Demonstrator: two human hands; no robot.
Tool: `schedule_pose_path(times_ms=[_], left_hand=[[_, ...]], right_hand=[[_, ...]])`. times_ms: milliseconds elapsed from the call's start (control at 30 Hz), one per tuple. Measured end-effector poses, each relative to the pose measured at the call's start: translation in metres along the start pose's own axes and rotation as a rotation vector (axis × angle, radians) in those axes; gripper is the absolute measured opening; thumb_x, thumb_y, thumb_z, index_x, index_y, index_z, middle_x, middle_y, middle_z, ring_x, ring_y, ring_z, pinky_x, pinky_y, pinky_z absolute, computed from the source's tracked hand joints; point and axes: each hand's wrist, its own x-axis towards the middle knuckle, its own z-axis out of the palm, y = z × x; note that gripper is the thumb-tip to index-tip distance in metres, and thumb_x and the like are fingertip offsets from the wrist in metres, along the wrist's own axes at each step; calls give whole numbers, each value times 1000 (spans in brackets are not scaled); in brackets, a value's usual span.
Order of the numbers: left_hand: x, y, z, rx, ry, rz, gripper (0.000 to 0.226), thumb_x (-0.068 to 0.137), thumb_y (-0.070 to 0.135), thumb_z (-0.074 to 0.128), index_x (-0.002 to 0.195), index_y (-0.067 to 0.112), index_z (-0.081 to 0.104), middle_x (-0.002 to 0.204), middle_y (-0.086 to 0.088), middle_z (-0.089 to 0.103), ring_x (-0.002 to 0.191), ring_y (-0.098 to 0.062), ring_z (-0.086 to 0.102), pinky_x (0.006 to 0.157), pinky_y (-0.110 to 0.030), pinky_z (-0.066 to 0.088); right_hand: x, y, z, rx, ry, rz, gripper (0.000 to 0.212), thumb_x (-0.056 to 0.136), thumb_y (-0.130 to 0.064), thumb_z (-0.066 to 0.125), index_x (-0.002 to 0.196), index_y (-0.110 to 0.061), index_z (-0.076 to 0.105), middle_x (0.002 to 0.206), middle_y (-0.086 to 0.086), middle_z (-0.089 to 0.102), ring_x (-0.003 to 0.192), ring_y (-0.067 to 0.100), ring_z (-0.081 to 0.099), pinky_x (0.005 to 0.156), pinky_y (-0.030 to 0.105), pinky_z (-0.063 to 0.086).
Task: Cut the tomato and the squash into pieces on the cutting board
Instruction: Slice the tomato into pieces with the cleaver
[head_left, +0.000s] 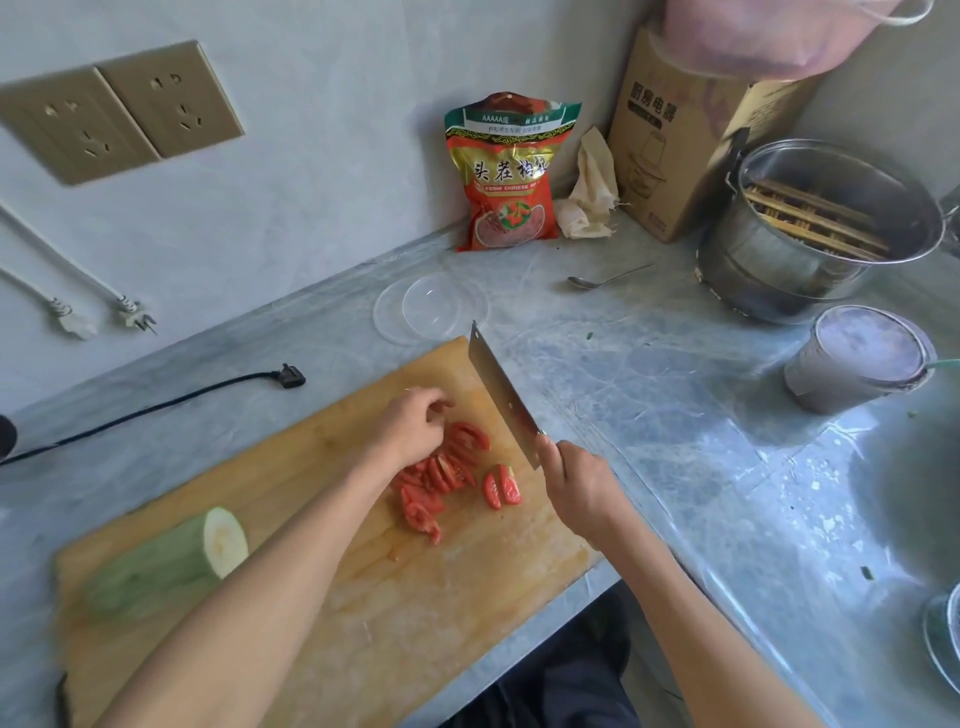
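Half the job looks done: tomato pieces (447, 480) lie mid cutting board (332, 587), under the left hand (410, 426), whose loosely curled fingers hover over them, gripping nothing. The right hand (574, 483) grips the cleaver (501, 395), raised. The squash (166, 564) lies uncut far left, lengthwise along the board, nearer the left hand. Grey marbled worktop (649, 374), kitchen corner.

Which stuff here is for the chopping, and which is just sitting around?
For the chopping: cleaver, cutting board, tomato pieces, squash.

Just sitting around: goji berry bag, spoon, clear plastic lid, steel pot, cardboard box.
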Motion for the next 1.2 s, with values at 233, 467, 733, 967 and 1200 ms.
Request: schedule_pose_path(times_ms=[233, 467, 733, 967, 1200], left_hand=[[-43, 1, -3, 166, -237, 136, 33, 81, 22, 75, 113, 28, 71, 94, 12, 51, 93, -10, 54, 82, -19, 42], [-58, -23, -2, 187, -147, 139, 34, 82, 6, 70, 111, 23, 73, 105, 4, 66, 99, -15, 62, 82, -24, 47], [-78, -37, 1, 60, 145, 18, 27, 80, 17, 78, 107, 16, 74, 99, -4, 66, 91, -24, 63, 79, -34, 51], [-112, -25, 24, -69, 308, 76, 17, 76, -3, 72, 86, 10, 75, 82, 1, 61, 75, -17, 56, 68, -16, 37], [-122, -30, 24, -62, 312, 43, 10, 81, 12, 71, 88, 17, 77, 89, 0, 72, 85, -22, 67, 71, -35, 53]], right_hand=[[-14, 2, 11, -10, -14, 3, 59, 101, -50, 27, 89, -3, 61, 73, 14, 60, 73, 28, 57, 71, 43, 47], [-37, -7, 18, -27, 9, -58, 58, 102, -47, 30, 80, 1, 55, 72, 18, 59, 70, 33, 56, 65, 42, 44], [-56, -19, 29, -79, -42, -67, 51, 103, -43, 31, 71, -8, 48, 56, 0, 44, 51, 13, 39, 53, 21, 37], [-65, -22, 46, -111, -71, -69, 46, 103, -45, 30, 69, -15, 41, 61, 2, 48, 53, 14, 41, 47, 22, 31], [-78, -17, 52, -94, -56, -28, 49, 102, -47, 32, 66, -14, 38, 60, 3, 46, 53, 18, 40, 51, 29, 33]])
